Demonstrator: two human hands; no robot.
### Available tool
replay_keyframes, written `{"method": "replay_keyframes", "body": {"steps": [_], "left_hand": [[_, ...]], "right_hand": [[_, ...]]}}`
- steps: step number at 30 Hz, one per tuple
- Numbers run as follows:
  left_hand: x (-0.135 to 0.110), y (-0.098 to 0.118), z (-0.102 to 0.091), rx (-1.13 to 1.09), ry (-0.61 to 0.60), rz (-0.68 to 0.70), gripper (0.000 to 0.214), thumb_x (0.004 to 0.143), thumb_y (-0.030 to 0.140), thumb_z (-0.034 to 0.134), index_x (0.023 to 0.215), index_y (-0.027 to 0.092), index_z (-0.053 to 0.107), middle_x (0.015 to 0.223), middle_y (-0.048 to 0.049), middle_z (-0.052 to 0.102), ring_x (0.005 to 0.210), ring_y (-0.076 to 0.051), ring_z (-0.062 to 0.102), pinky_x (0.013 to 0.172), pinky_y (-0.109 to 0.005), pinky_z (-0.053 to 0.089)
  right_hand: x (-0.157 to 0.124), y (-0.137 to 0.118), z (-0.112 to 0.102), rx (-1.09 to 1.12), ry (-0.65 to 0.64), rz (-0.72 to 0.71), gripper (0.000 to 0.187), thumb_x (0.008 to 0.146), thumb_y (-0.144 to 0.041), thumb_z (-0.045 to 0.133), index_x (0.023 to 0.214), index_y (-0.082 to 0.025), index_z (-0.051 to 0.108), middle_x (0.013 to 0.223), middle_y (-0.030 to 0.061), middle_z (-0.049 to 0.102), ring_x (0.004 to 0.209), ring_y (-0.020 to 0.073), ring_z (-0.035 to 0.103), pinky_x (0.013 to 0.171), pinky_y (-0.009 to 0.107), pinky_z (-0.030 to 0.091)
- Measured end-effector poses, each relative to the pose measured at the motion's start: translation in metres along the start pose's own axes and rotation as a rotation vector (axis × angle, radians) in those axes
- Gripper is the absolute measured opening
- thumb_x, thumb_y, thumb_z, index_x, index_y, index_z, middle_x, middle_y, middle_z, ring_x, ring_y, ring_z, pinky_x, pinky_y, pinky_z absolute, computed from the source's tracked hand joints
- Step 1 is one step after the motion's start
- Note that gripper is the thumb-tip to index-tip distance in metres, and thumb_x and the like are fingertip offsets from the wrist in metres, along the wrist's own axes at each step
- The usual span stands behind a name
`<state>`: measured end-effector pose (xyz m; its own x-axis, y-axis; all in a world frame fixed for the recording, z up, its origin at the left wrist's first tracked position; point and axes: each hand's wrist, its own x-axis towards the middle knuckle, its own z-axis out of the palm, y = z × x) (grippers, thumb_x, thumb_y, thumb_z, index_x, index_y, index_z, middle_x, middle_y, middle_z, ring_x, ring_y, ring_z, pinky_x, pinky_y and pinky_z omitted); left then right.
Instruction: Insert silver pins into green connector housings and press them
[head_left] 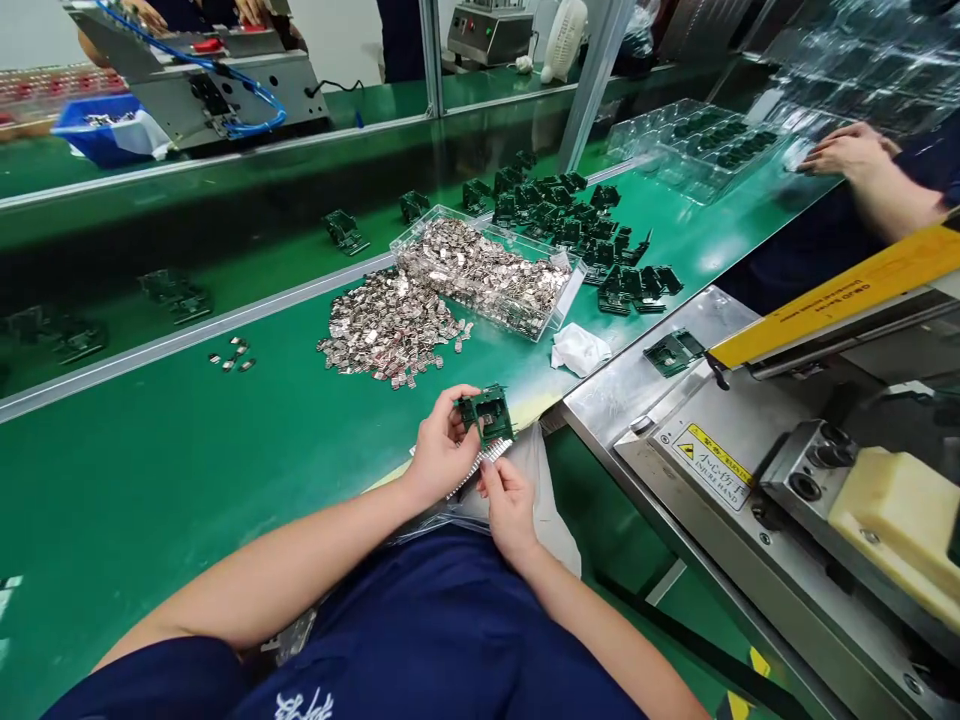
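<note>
Green frame is sitting in the left hand, on the near side of the clear tray, and I'm watching it over the head camera from far off. That hand is closing its thumb and fingers around the frame's left edge, gripping it just above the desk's near edge. Below it, the right hand is curling its fingers in, thumb and forefinger almost meeting beside a pale toothed strip; I can't tell from here whether they are pinching anything. The tray itself is holding a load of small metal pieces, while a loose heap of them is spreading against its left side and a little cluster is lying well to its left. Beyond its right end, more green frames are piling up, and a crumpled white cloth is resting just off its near right corner. Farther right of the tray, one single frame is lying on a machine's metal ledge, and a co-worker's hand is reaching in past the frames.
</note>
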<state>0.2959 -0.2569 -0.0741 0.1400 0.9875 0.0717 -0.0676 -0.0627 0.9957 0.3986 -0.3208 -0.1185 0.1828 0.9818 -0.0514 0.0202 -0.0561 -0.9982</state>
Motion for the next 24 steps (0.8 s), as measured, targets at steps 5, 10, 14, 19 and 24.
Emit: {"method": "replay_keyframes", "body": {"steps": [5, 10, 14, 19, 24], "left_hand": [[0.002, 0.001, 0.0, 0.032, 0.026, -0.026, 0.042, 0.082, 0.031, 0.066, 0.119, 0.021, 0.05, 0.087, -0.0032, 0.064, 0.074, -0.014, 0.064, 0.066, -0.024, 0.056], [0.004, 0.001, 0.0, 0.014, 0.032, -0.041, 0.041, 0.083, 0.031, 0.066, 0.119, 0.021, 0.049, 0.088, -0.0024, 0.063, 0.075, -0.014, 0.063, 0.069, -0.024, 0.056], [0.005, 0.002, -0.001, -0.057, 0.013, -0.049, 0.04, 0.086, 0.034, 0.063, 0.12, 0.021, 0.047, 0.09, -0.0026, 0.062, 0.076, -0.013, 0.063, 0.07, -0.024, 0.055], [0.005, 0.005, -0.002, -0.08, 0.02, -0.006, 0.037, 0.087, 0.035, 0.062, 0.118, 0.021, 0.047, 0.089, -0.002, 0.06, 0.077, -0.012, 0.059, 0.07, -0.023, 0.054], [0.001, 0.002, -0.005, -0.035, -0.04, 0.047, 0.036, 0.09, 0.035, 0.058, 0.122, 0.022, 0.046, 0.086, -0.0015, 0.06, 0.073, -0.013, 0.058, 0.066, -0.024, 0.052]], "right_hand": [[0.002, 0.013, -0.004, -0.098, -0.034, -0.108, 0.049, 0.093, -0.055, 0.043, 0.059, -0.02, 0.048, 0.062, 0.0013, 0.048, 0.06, 0.0151, 0.045, 0.059, 0.03, 0.039], [0.007, 0.02, -0.009, -0.199, -0.102, -0.142, 0.046, 0.094, -0.049, 0.041, 0.06, -0.021, 0.052, 0.064, 0.0028, 0.052, 0.062, 0.0165, 0.048, 0.06, 0.03, 0.041], [0.008, 0.017, -0.023, -0.293, -0.234, -0.101, 0.035, 0.087, -0.036, 0.055, 0.056, -0.021, 0.06, 0.053, 0.0003, 0.057, 0.049, 0.015, 0.051, 0.05, 0.027, 0.041], [0.008, -0.027, -0.048, -0.373, -0.153, -0.089, 0.012, 0.082, -0.028, 0.068, 0.073, -0.022, 0.074, 0.068, 0.0032, 0.071, 0.058, 0.018, 0.062, 0.056, 0.028, 0.048], [0.021, -0.083, -0.046, -0.349, -0.019, -0.308, 0.015, 0.09, -0.023, 0.058, 0.091, -0.021, 0.073, 0.077, 0.0037, 0.067, 0.067, 0.0163, 0.062, 0.062, 0.028, 0.05]]}}
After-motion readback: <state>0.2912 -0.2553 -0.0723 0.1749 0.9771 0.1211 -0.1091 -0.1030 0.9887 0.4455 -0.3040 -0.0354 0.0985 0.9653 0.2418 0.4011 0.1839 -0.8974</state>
